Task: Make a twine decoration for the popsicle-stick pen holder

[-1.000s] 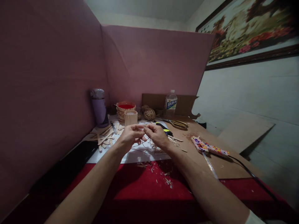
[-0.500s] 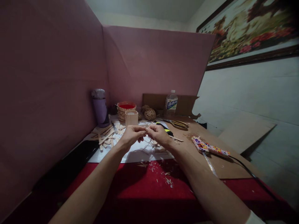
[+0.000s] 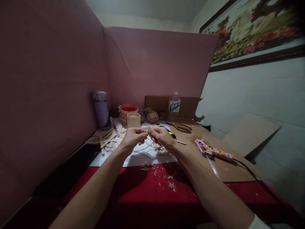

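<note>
Between the left hand (image 3: 132, 139) and the right hand (image 3: 163, 136), a thin strand of twine (image 3: 149, 130) is held at the fingertips, above a white sheet (image 3: 135, 161). By each hand it is pinched, thumb against forefinger, with the other fingers curled under; the fingertips are nearly touching. Whether it is joined to the loose twine (image 3: 144, 149) seen lying below cannot be told. Just beyond the left hand, a small stick-sided cup (image 3: 133, 121) is stood upright. Farther back, a twine ball (image 3: 152, 116) is seen. Flat wooden sticks (image 3: 107, 141) are scattered to the left; to the right, a flower-patterned glue gun (image 3: 214, 151) is laid on cardboard (image 3: 238, 173).
</note>
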Tool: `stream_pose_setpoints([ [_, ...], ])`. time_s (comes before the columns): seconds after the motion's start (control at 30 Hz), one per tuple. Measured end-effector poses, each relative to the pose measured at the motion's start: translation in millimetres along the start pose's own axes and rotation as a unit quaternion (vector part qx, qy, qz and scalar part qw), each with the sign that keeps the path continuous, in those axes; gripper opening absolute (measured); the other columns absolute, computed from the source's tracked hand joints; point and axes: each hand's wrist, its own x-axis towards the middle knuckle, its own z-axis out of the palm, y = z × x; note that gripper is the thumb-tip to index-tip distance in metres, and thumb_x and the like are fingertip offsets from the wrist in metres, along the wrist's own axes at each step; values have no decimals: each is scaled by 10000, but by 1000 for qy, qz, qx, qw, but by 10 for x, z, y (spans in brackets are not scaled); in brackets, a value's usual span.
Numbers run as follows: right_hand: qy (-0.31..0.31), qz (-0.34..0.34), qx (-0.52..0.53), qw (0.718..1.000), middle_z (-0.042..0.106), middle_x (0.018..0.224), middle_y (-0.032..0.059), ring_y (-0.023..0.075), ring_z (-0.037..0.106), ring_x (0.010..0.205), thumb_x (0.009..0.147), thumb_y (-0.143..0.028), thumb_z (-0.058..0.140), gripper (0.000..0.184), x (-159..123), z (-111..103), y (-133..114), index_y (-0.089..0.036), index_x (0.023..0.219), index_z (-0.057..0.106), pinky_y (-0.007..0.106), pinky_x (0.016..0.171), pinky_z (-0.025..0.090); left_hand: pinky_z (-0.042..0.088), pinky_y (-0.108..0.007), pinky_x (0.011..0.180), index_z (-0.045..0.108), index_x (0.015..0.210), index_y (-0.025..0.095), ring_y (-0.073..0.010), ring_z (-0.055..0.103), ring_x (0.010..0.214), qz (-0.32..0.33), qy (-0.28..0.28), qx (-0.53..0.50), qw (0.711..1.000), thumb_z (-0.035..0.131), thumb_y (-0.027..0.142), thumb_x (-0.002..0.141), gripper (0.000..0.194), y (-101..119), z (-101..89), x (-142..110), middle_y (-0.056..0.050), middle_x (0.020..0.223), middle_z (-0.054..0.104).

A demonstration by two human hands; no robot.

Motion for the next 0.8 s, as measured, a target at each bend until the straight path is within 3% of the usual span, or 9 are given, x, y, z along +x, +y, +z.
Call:
stream_pose_setpoints([
  [0.33,18,-13,0,1000,557,553,-5,58,402,365,737,-364,512,217,29,2,18,-158,675,488,187,354,278,176,-192,396,633,623,72,-30,344,387,-28,-5,-35,999,706,293,594,235,20,-24,-1,14,458,480],
  [0.53,49,-63,-26,996,447,485,-55,71,394,434,708,-344,554,197,33,-1,25,-167,667,480,201,425,307,182,-192,405,631,629,79,-33,347,398,-38,-13,-26,999,712,301,597,239,10,-29,-2,26,460,456],
  [0.8,58,-64,-32,996,409,500,-59,70,345,454,723,-396,521,238,45,16,56,-172,664,467,207,435,272,158,-198,409,649,669,81,-30,312,402,-31,-28,-29,999,703,296,615,229,9,-29,-13,38,444,420],
])
